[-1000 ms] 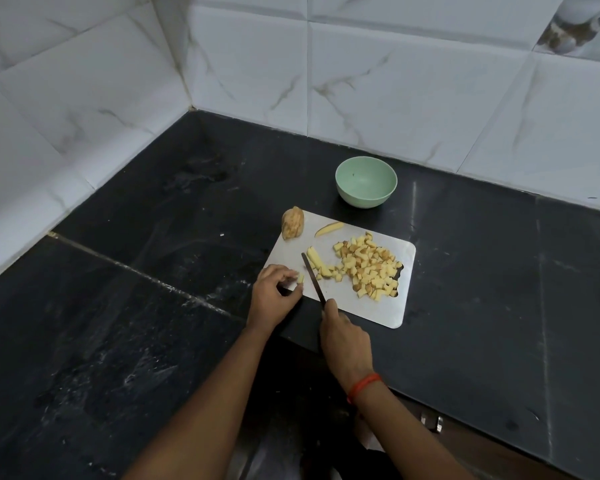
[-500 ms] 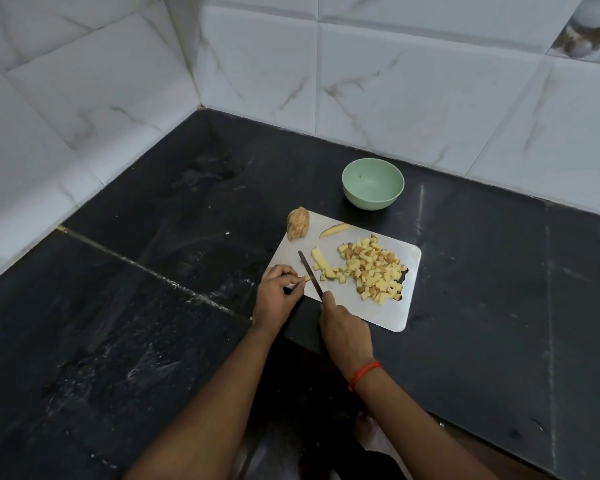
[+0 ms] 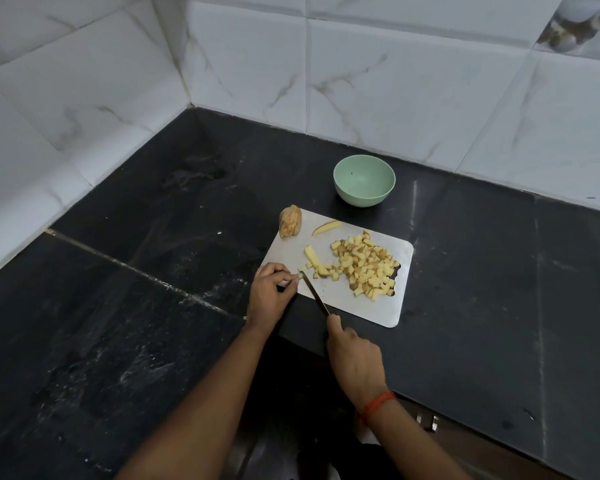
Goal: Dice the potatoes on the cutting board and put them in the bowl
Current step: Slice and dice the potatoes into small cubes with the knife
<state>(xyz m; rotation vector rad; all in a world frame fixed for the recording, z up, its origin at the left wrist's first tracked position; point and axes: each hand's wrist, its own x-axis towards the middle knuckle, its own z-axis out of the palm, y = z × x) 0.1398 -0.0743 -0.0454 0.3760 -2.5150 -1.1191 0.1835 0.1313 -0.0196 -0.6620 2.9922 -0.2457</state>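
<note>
- The cutting board (image 3: 347, 306), pale with rounded corners, lies on the dark stone table (image 3: 153, 306), its near-left edge under the hands.
- The left hand (image 3: 271, 294) sits at the board's near-left edge. Its grip is closed: curled fingertips pinch a small potato piece (image 3: 300, 273) against the board.
- The right hand (image 3: 355, 362) is near the board's near edge, its grip wrapped round the handle of the knife (image 3: 314, 294), forefinger along the top.
- The blade runs up and left across the board, and its tip is touching or just beside the pinched piece; I cannot tell which.
- A heap of diced potato (image 3: 364, 268) covers the right half of the board.
- A few uncut potato strips (image 3: 313, 259) lie just left of the heap.
- One thin wedge (image 3: 327, 227) lies near the far edge.
- An unpeeled potato chunk (image 3: 290, 221) stands at the far-left corner, partly off the board.
- The green bowl (image 3: 364, 199) stands on the table just beyond the board's far edge, with no dice in it.
- A red band (image 3: 378, 403) circles the right wrist.
- White marbled wall tiles (image 3: 395, 81) rise behind and to the left.
</note>
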